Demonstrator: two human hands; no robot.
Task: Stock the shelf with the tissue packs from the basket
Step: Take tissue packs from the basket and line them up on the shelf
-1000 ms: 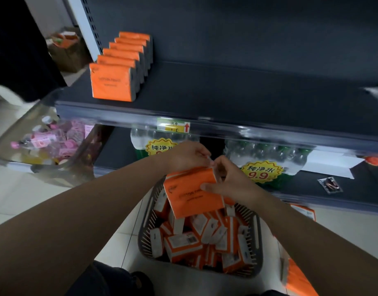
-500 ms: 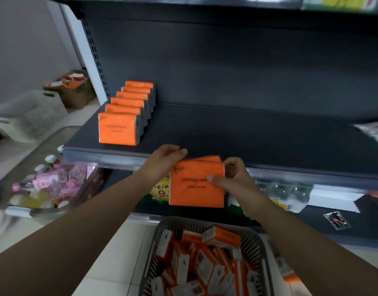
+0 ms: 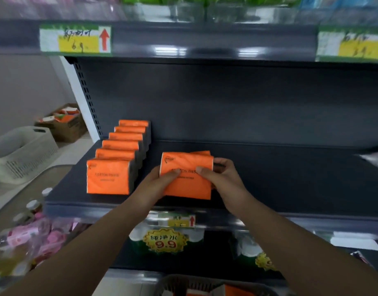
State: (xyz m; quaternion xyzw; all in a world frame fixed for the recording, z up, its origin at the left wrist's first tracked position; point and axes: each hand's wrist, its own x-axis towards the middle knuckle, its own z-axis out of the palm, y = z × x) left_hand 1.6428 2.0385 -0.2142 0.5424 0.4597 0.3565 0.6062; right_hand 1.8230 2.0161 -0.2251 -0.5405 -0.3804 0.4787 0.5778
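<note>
Two hands on it: left hand (image 3: 159,182) and right hand (image 3: 224,178) each pinch a side of the orange tissue pack (image 3: 188,184), thumbs on the front. A second ago it was down over the basket (image 3: 179,285). Now it's up over the shelf (image 3: 279,180), with the row (image 3: 119,154) just off the left hand. Probably only needs setting down.

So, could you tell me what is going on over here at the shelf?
A person is stocking tissue packs. The left hand and the right hand grip an orange tissue pack, apparently with a second behind it, over the dark shelf, just right of a row of six packs standing there. The basket sits below, at the picture's edge.
</note>
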